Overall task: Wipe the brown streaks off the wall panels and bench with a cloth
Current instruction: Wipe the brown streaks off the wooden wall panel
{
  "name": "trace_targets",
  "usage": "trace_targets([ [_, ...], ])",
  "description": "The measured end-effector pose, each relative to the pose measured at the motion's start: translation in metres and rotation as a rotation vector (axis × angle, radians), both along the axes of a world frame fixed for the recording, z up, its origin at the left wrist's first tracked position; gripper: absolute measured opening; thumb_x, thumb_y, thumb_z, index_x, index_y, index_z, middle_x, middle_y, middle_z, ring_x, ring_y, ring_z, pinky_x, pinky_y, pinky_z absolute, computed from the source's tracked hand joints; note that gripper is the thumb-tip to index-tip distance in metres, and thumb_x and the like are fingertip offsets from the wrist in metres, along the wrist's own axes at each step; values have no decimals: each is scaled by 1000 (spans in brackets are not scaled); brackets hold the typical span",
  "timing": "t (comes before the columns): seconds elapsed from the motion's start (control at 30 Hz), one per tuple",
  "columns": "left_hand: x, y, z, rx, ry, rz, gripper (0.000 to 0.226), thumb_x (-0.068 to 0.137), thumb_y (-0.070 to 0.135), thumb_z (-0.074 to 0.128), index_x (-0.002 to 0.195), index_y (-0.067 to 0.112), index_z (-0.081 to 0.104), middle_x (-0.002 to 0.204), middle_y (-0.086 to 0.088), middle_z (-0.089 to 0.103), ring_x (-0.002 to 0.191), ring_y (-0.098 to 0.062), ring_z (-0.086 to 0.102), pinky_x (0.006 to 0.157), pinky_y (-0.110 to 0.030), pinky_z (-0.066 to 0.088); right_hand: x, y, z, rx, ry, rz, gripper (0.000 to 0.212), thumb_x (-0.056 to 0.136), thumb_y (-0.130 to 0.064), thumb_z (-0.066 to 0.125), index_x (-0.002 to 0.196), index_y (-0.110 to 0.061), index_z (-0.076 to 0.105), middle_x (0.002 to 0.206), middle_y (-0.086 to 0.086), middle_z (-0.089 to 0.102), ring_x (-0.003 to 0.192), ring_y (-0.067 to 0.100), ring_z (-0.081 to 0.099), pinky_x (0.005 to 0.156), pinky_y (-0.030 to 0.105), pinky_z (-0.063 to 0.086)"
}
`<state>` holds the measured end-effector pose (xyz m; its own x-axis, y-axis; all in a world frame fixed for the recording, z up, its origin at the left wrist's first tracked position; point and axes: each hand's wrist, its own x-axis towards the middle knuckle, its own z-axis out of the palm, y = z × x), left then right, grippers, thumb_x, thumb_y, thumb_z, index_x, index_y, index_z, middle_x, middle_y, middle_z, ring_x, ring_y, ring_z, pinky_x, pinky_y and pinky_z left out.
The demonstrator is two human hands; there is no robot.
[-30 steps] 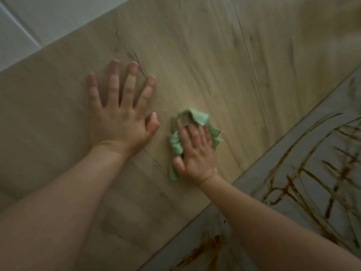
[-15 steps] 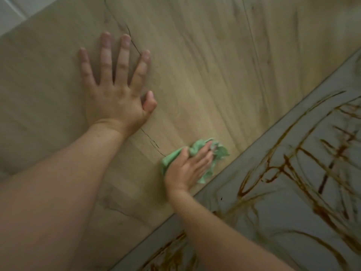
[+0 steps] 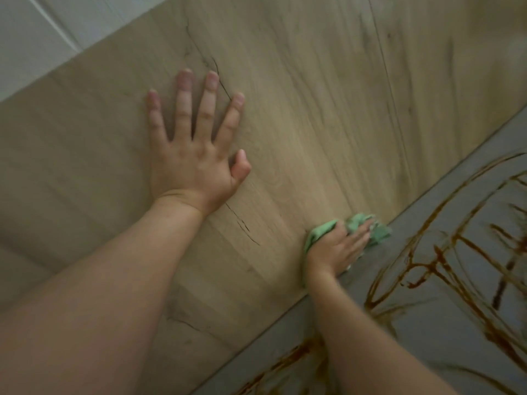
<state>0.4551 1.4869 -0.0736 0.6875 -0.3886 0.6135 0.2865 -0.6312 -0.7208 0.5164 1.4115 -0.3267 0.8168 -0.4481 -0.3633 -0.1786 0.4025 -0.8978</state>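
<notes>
**Cloth point(image 3: 380, 233) at the seam of panel and bench**

The green cloth lies bunched at about 4 o'clock from the middle of the view, right on the line where the wood-grain wall panel point(image 3: 313, 109) meets the grey bench point(image 3: 456, 357). The right hand point(image 3: 335, 252) lies on top of it. Its fingers are close together and nearly straight, pointing toward 2 o'clock, and the thumb pinches a raised fold of cloth against the forefinger. Green edges stick out past the fingertips and behind the thumb.

The left hand point(image 3: 194, 155) rests flat on the panel at about 10 o'clock. Its fingers are spread wide, pointing toward 12 o'clock, and the thumb is out to the side. It holds nothing. A thin dark crack line point(image 3: 242, 223) in the grain runs past its wrist toward 5 o'clock.

Brown streaks point(image 3: 445, 263) loop and cross over the bench from 3 o'clock round to 6 o'clock, just beside the cloth. A white wall point(image 3: 34, 38) fills the corner at 10 to 11 o'clock.
</notes>
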Motion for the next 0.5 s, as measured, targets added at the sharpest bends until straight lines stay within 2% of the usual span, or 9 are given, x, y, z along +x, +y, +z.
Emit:
trace_targets([
  [0.1, 0, 1, 1, -5, 8, -3, 75, 98, 55, 36, 165, 31, 12, 173, -11, 4, 157, -43, 3, 120, -72, 5, -76, 55, 7, 36, 43, 129, 80, 94, -58, 21, 166, -28, 0, 173, 6, 3, 159, 23, 4, 128, 41, 1],
  [0.17, -1, 1, 1, -16, 20, -9, 75, 98, 54, 36, 165, 31, 11, 173, -11, 3, 157, -43, 2, 120, -73, 5, -98, 73, 8, 27, 27, 181, 88, 86, -64, 15, 165, -29, -2, 173, 7, 1, 158, 24, 2, 128, 42, 0],
  [0.37, -2, 0, 1, -18, 25, 7, 74, 100, 55, 32, 165, 31, 9, 173, -11, 0, 158, -42, 0, 120, -72, 3, 0, 4, -13, -62, -54, 58, 84, 89, -63, 18, 165, -33, 3, 173, 4, 3, 159, 24, 5, 128, 51, 4],
  [0.5, -1, 0, 1, -15, 16, 4, 73, 99, 55, 31, 165, 31, 11, 173, -10, 1, 158, -42, 0, 121, -71, 2, 63, -46, -8, -23, -53, -64, 83, 91, -53, 24, 166, -21, 12, 172, 12, 12, 158, 28, 12, 128, 42, 5],
])
